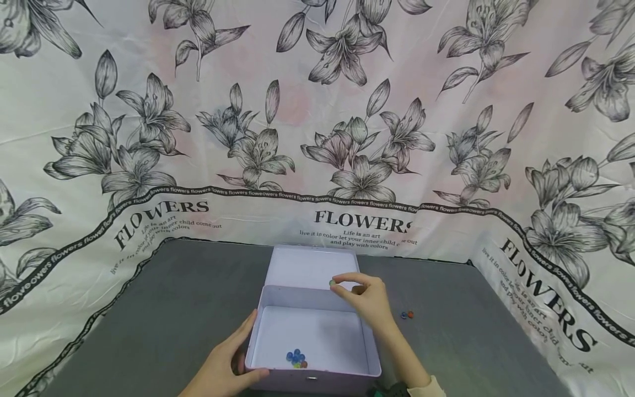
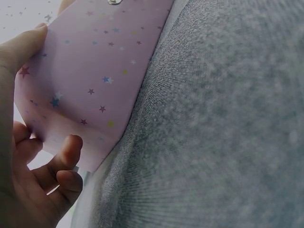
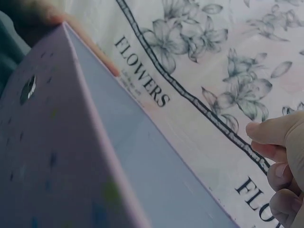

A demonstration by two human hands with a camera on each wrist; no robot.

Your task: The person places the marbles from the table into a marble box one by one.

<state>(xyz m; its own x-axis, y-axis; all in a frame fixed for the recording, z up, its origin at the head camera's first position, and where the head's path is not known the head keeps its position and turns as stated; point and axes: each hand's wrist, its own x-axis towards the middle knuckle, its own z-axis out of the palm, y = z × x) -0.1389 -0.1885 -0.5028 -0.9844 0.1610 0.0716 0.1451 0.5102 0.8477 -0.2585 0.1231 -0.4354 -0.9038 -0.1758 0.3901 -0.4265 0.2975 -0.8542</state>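
A lilac box (image 1: 312, 381) printed with small stars lies with its lid (image 1: 312, 267) folded back, away from me. My left hand (image 1: 224, 361) grips the box's near left corner, thumb at the front rim and fingers along the left side; in the left wrist view the thumb (image 2: 28, 45) presses the starry wall. Over the box's far right part, my right hand (image 1: 367, 300) pinches a green marble (image 1: 332, 282) between thumb and forefinger. Several blue marbles (image 1: 296, 353), a yellow-green marble (image 1: 296, 365) and a reddish marble (image 1: 304, 364) sit together near the box's front wall.
Right of the box, a blue marble (image 1: 404, 315) and an orange-red marble (image 1: 410, 314) lie side by side on the grey tabletop (image 1: 198, 292). A floral cloth (image 1: 347, 143) hangs behind and along the sides. A metal clasp (image 1: 311, 378) is on the box's front.
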